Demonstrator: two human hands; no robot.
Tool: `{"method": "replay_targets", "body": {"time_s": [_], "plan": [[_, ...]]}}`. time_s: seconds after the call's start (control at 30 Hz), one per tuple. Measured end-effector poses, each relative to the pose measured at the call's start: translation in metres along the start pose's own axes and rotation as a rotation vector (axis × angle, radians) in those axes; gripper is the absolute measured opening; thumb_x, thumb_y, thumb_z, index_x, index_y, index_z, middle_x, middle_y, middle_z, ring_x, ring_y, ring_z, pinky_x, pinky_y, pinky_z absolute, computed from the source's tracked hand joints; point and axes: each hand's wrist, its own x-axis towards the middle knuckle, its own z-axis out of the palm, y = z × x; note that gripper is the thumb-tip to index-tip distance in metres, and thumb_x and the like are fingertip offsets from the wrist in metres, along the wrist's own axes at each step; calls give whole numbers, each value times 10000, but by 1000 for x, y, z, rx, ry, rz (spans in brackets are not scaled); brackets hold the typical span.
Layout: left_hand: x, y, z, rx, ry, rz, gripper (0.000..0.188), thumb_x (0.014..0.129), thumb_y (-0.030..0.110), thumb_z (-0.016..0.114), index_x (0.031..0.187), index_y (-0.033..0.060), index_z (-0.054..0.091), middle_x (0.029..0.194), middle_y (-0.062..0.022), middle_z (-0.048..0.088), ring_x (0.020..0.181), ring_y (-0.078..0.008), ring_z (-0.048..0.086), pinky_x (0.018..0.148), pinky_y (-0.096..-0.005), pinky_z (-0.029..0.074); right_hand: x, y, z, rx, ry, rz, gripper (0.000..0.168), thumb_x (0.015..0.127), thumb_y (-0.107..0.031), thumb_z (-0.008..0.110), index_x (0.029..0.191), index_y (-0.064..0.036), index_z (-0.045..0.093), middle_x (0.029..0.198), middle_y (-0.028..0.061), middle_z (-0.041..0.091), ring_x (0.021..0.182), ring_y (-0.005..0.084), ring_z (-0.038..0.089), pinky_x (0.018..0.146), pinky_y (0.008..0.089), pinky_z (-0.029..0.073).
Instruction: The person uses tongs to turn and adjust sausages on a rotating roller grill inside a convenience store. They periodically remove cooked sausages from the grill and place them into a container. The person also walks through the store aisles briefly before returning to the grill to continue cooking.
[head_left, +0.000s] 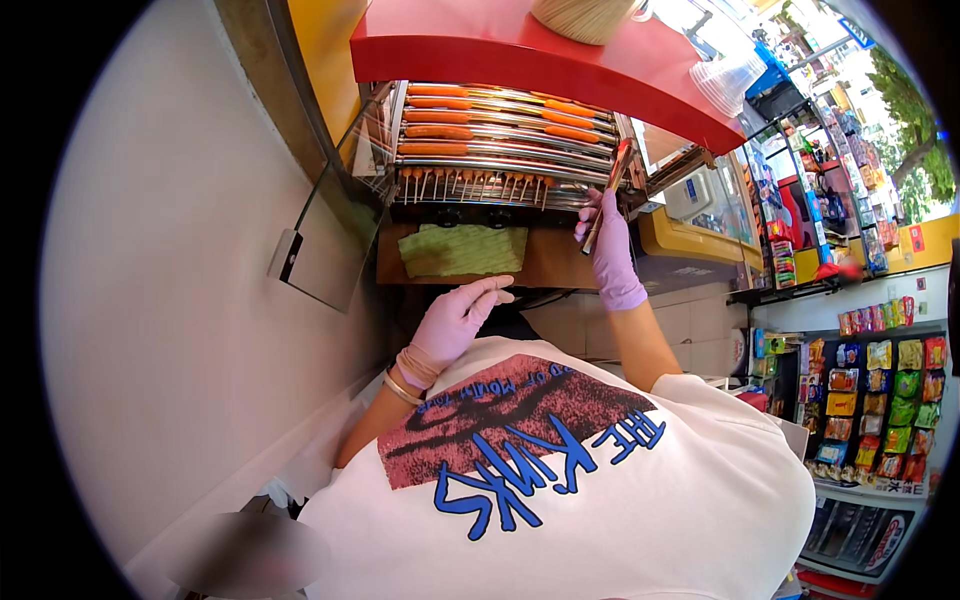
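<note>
My right hand, in a thin purple glove, grips a slim, tong-like tool with a reddish upper end. It is at the right front corner of a roller grill. Several orange sausages lie across the metal rollers, some to the left and some to the right. Along the grill's front is a row of small brown pieces on sticks. In a matching glove, my left hand hovers before my chest, holding nothing, with thumb and fingers slightly apart. Beyond its fingertips a stained green cloth lies below the grill's knobs.
A red shelf overhangs the grill, bearing a bundle of thin sticks and stacked clear plastic cups. A glass panel juts out at left, near the wall. To the right are a yellow-edged cabinet and hanging snack packets.
</note>
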Motion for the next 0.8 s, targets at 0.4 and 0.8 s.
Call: {"method": "replay_targets", "body": {"time_s": [0.4,0.8], "plan": [[-3,8,0,-30,4,-28,336,990,223,461,1244,27,563,1019,-111,699,934,-191,655,836,-277,489,27,-19,16,-854,-78,-316,407,933,-374,535,1194,-64,505,829,105,605,614,193,627,576,319,513],[-21,13,-11,-6,115,-111,323,983,164,441,1248,28,566,1037,-111,694,972,-184,646,853,-270,471,211,-33,157,-1766,-111,-1226,442,868,-351,610,1181,-46,543,1050,198,639,974,342,621,835,438,486]]}}
